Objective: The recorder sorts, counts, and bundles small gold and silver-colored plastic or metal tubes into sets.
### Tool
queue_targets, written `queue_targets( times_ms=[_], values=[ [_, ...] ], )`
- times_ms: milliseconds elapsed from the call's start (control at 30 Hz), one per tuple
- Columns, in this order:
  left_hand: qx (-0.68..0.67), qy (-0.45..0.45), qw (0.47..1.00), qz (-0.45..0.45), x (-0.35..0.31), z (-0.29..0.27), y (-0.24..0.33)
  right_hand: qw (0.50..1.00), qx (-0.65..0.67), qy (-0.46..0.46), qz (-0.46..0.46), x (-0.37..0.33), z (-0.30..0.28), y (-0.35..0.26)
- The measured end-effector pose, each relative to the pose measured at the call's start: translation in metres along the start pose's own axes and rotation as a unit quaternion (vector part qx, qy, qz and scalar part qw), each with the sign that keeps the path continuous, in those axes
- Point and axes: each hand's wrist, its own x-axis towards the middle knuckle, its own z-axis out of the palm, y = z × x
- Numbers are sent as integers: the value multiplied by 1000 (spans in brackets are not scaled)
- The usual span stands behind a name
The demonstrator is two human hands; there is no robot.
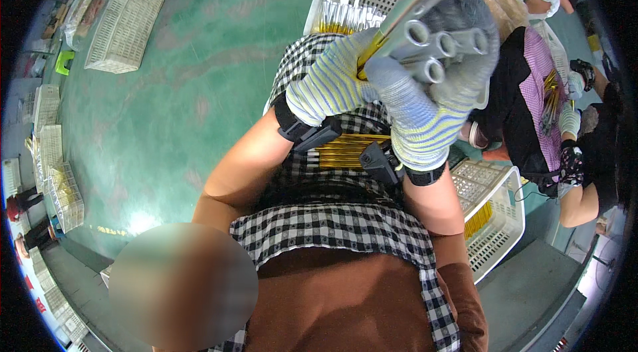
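Scuffed green floor (193,86); left grip (335,80) around golden rod (370,53), right grip (428,109) around hollow tubes (399,41).

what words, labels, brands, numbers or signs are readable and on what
None readable.
Silver metal tubes held by the striped-gloved right hand: no lettering visible.
Small yellow marks on the green floor: too small and blurred to read.
Small red patches at lower left: too small to tell.
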Motion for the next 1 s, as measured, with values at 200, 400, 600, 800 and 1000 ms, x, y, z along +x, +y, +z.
queue_targets(
  times_ms=[200,400,600,800,1000],
  values=[
    [-518,38,848,-107,-16,17,-10,986,-41,-111,114,-33,8,37],
    [-174,24,984,25,-18,10,2,977,-81,-76,180,-22,4,-10],
    [-243,-46,965,-92,-21,8,-5,996,84,16,8,-16,5,-4],
    [-279,-79,953,-88,-17,3,9,943,-254,-169,-133,15,-23,-25],
    [-368,-184,882,-229,-35,20,-47,800,-380,-243,-395,53,-41,-1]
  ],
)
